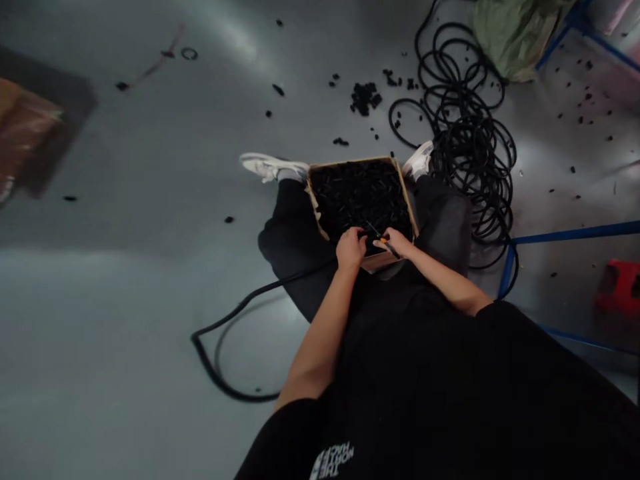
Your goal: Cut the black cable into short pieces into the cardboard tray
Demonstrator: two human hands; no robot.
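Note:
My left hand (351, 249) is closed around a black hose (260, 290), near its end, over the near edge of the box. From that hand the hose runs left across my leg and loops on the floor. My right hand (396, 243) grips scissors (384, 241) with orange and black handles, their thin blades pointing toward my left hand. Below both hands, a cardboard box (314, 200) between my legs holds a heap of short black pieces (357, 193).
A big tangle of black hose (475, 140) lies on the floor to the right, beside my shoe. Short black pieces (366, 99) are scattered beyond the box. A blue metal frame (575, 233) and a red object (619, 285) stand at right. A green sack (510, 37) sits at the back.

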